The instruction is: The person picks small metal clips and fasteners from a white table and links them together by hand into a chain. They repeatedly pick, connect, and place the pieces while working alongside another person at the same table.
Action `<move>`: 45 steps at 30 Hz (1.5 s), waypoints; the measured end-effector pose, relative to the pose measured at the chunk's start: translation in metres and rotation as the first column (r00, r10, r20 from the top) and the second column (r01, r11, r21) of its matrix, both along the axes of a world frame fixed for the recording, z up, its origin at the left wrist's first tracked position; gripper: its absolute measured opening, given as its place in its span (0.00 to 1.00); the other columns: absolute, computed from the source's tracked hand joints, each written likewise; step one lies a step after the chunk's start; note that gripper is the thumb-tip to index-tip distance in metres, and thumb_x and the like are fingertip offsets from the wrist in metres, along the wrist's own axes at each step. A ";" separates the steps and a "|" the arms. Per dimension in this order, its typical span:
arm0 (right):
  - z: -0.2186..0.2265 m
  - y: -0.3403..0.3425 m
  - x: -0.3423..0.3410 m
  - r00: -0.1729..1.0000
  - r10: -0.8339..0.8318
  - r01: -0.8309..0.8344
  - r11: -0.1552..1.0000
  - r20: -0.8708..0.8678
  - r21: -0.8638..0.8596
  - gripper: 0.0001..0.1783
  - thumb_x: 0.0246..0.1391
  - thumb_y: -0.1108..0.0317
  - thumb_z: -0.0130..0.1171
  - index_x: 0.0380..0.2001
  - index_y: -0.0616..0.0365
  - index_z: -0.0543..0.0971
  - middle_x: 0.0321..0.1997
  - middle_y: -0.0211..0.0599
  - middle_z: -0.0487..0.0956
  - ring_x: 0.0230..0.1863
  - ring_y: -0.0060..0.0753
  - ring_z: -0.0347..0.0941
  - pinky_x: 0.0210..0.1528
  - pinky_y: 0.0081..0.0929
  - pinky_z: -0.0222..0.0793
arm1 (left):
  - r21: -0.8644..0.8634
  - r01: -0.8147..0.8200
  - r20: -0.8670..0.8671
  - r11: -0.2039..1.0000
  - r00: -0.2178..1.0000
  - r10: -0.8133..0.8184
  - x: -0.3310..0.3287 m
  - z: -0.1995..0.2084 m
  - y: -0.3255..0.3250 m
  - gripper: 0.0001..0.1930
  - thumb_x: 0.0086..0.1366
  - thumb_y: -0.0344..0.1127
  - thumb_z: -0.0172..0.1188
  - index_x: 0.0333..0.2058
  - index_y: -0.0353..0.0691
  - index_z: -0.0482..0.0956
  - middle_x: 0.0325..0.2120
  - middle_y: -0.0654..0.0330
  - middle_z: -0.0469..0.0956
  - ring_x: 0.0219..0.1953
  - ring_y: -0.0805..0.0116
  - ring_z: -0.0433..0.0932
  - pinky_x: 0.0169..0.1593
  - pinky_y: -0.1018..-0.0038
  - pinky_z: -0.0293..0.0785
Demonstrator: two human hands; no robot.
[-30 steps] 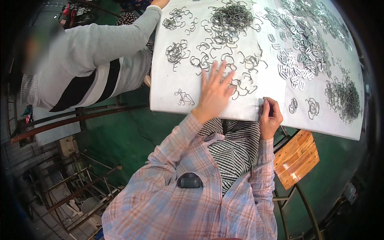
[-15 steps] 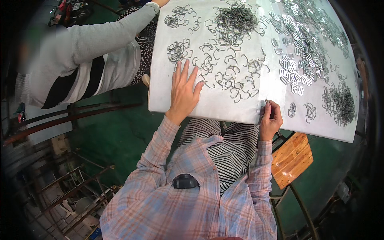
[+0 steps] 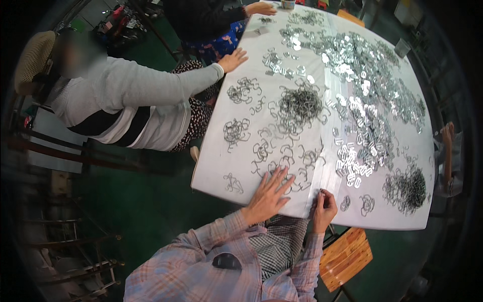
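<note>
My left hand (image 3: 269,196) lies with fingers spread, palm down, at the near edge of a white table (image 3: 214,168). Its fingertips touch or hover just over loose C-shaped bent wire pieces (image 3: 300,180). To its left is a small group of the same wire pieces (image 3: 233,183). My right hand (image 3: 324,207) is closed in a pinch at the table's edge, beside a strip of clear tape (image 3: 322,176). What it pinches, if anything, is too small to make out. Two little wire clusters (image 3: 367,205) sit to its right.
A dense wire heap (image 3: 300,106) lies mid-table, another (image 3: 413,189) at right. Flat silver slotted buckles (image 3: 359,126) spread over the right half. A grey-sleeved person (image 3: 146,90) sits at left, another in black (image 3: 204,25) beyond. A wooden stool (image 3: 347,256) stands below the near edge.
The view has tilted up, showing more of the table and more people. My left hand has moved right, leaving a small wire group uncovered. My right hand stays pinched at the edge.
</note>
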State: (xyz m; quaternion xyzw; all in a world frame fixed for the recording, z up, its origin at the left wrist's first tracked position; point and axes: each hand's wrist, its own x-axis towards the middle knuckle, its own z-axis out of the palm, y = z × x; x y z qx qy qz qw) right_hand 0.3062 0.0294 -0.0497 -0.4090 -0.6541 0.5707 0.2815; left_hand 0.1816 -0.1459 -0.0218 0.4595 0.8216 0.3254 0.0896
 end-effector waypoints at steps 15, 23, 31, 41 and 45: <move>-0.008 0.004 0.008 0.996 0.004 0.006 0.994 -0.086 0.106 0.05 0.55 0.78 0.64 0.29 0.65 0.77 0.30 0.30 0.77 0.33 0.18 0.72 0.36 0.18 0.68 | -0.087 0.017 -0.142 0.996 0.989 -0.029 0.006 -0.008 0.015 0.31 0.67 0.45 0.55 0.67 0.46 0.63 0.71 0.50 0.52 0.72 0.43 0.47 0.67 0.35 0.46; 0.002 0.002 0.006 0.998 0.023 -0.022 1.000 -0.064 0.018 0.04 0.55 0.78 0.64 0.31 0.66 0.78 0.28 0.29 0.78 0.30 0.17 0.71 0.35 0.17 0.68 | -0.081 0.009 -0.159 0.997 0.987 -0.022 0.007 -0.011 0.015 0.30 0.67 0.44 0.55 0.67 0.48 0.64 0.70 0.51 0.53 0.72 0.44 0.48 0.66 0.34 0.47; 0.003 -0.007 -0.001 1.000 -0.005 0.001 0.974 0.020 0.225 0.05 0.58 0.74 0.62 0.33 0.67 0.79 0.27 0.30 0.79 0.27 0.17 0.72 0.31 0.18 0.69 | -0.053 0.012 -0.172 0.999 0.985 -0.021 0.005 -0.013 0.015 0.30 0.67 0.44 0.55 0.67 0.49 0.64 0.70 0.53 0.55 0.72 0.45 0.50 0.66 0.33 0.47; 0.009 -0.011 -0.005 0.999 0.013 -0.025 0.939 0.037 0.344 0.05 0.57 0.74 0.62 0.32 0.67 0.79 0.26 0.33 0.79 0.26 0.19 0.71 0.31 0.21 0.69 | -0.041 0.014 -0.093 0.999 0.996 -0.018 0.010 -0.008 0.014 0.31 0.66 0.41 0.56 0.67 0.47 0.63 0.71 0.50 0.52 0.72 0.43 0.47 0.66 0.33 0.45; 0.004 -0.011 -0.005 1.000 0.000 -0.003 0.949 0.012 0.315 0.04 0.56 0.75 0.62 0.33 0.65 0.80 0.27 0.37 0.80 0.27 0.24 0.75 0.31 0.23 0.71 | -0.054 0.035 -0.128 0.998 0.991 -0.042 0.010 -0.013 0.014 0.30 0.66 0.41 0.55 0.67 0.48 0.63 0.71 0.51 0.52 0.72 0.44 0.47 0.66 0.33 0.46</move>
